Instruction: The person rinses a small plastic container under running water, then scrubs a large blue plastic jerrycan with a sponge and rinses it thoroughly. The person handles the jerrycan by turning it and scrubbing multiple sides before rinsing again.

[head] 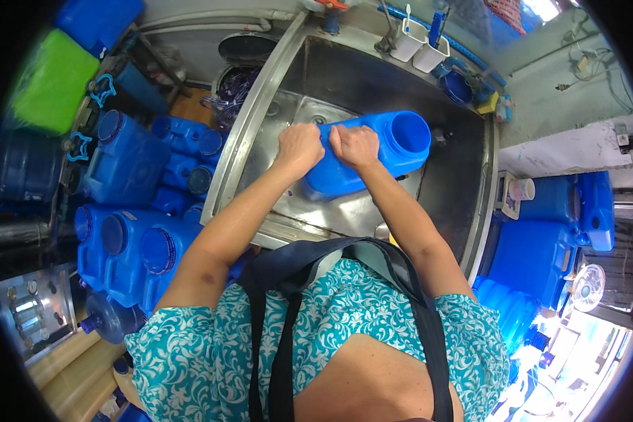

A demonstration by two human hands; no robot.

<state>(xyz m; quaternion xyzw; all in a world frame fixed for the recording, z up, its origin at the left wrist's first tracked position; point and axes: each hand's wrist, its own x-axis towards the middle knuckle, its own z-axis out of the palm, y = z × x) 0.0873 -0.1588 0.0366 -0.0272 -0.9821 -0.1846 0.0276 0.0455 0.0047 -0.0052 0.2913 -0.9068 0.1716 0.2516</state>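
Observation:
A blue plastic water jug (pixel 337 182) lies tilted in a stainless steel sink (pixel 266 174), its wide uncapped mouth facing right. My right hand (pixel 356 145) is closed over the upper side of the jug, near its middle. Beside it, my left hand (pixel 301 145) is closed at the jug's left end. The fingers of both hands curl out of sight, so the exact grip is hidden. A drain (pixel 319 120) shows in the sink floor just beyond my hands.
Blue jugs (pixel 129 158) crowd the floor left of the sink's raised metal rim (pixel 253 113). White holders (pixel 409 41) with brushes stand on the back ledge, near an orange-handled valve (pixel 332 5). More blue containers (pixel 533 258) and a small fan (pixel 588 287) are at right.

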